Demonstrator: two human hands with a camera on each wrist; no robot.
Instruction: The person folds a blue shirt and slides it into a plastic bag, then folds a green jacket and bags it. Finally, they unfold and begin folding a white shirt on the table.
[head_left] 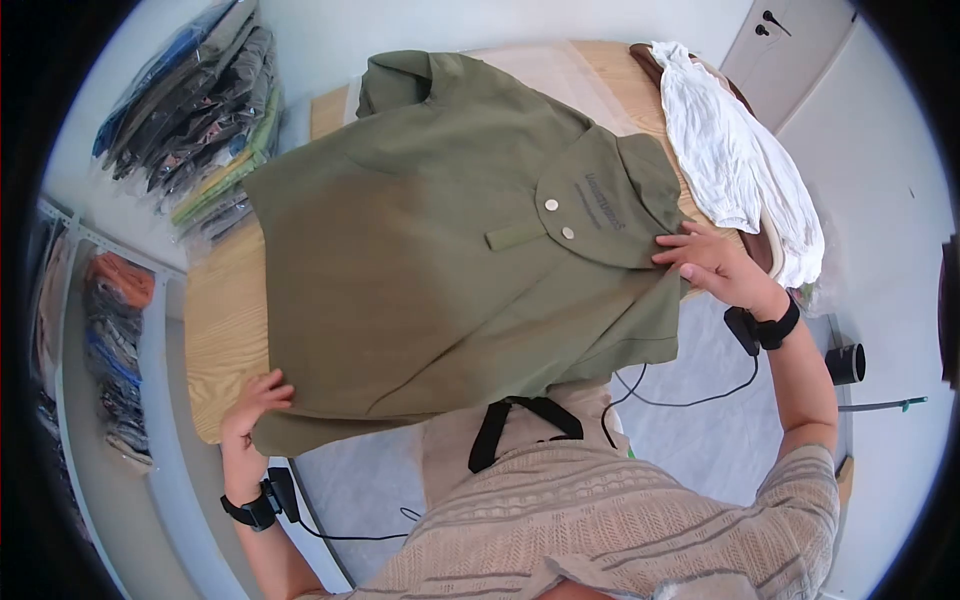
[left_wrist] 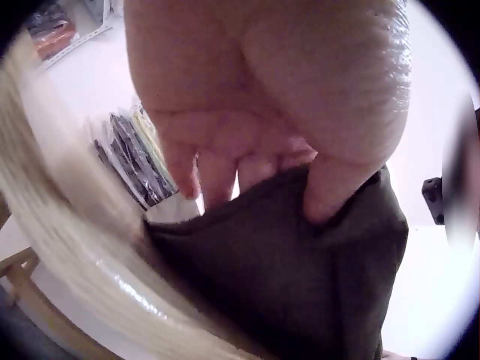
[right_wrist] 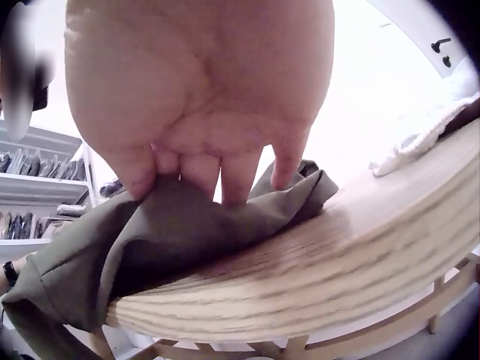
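An olive-green polo shirt (head_left: 450, 230) with a collar, two pale buttons and small lettering lies spread across a wooden table, its near side hanging past the edge. At the hem corner, my left hand (head_left: 252, 412) pinches the cloth; the left wrist view shows the thumb (left_wrist: 327, 196) on the near face and the fingers behind it. My right hand (head_left: 722, 268) grips the shirt near the collar and shoulder. In the right wrist view, thumb and fingers (right_wrist: 238, 176) hold a gathered fold over the table edge. A darker brownish area covers the shirt's lower middle.
White garments (head_left: 715, 150) lie at the table's right end. Bagged folded clothes (head_left: 195, 110) are stacked at the back left. Shelves (head_left: 160, 300) with more bagged clothes stand at left. The wooden table (head_left: 220, 330) has a rounded edge. Cables (head_left: 690, 402) hang from the wrist cameras.
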